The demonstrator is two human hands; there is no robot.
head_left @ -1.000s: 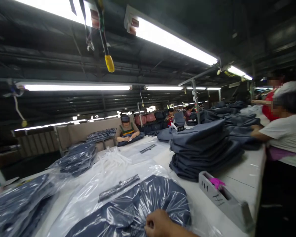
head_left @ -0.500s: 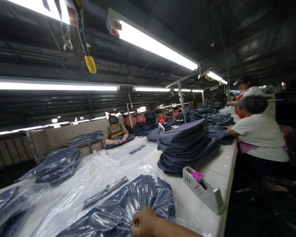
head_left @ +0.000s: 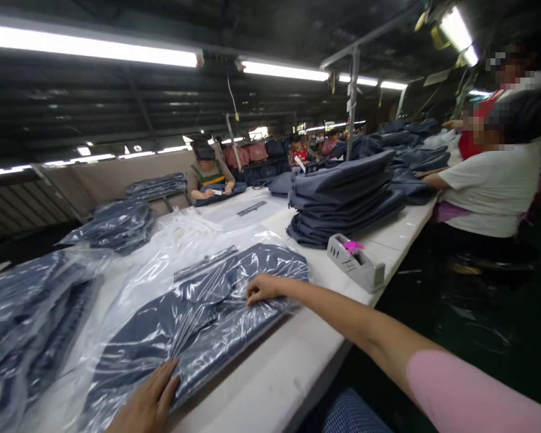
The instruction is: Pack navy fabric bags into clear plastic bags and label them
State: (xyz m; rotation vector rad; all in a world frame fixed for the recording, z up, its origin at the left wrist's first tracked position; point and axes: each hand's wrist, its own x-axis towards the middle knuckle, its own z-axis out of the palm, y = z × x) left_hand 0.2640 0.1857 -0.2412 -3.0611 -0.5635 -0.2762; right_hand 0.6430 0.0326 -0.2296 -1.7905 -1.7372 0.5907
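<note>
Left hand (head_left: 148, 398) flat on bagged cloth (head_left: 198, 328), right hand (head_left: 265, 288) curled there (grip unclear)

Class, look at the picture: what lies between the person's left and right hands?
In the head view, a stretch of the plastic-wrapped dark blue fabric, creased and shiny, lies between the left hand and the right hand.

Dark blue fabric piece (head_left: 207, 307) in a clear plastic bag (head_left: 247, 328), laid before me.

I see it lying flat, long and slanted, roughly following the near edge of the white table (head_left: 261, 385), its right end rounded. The glossy bag covers it, wrinkled all over, with tight creases fanning out from its near side.
</note>
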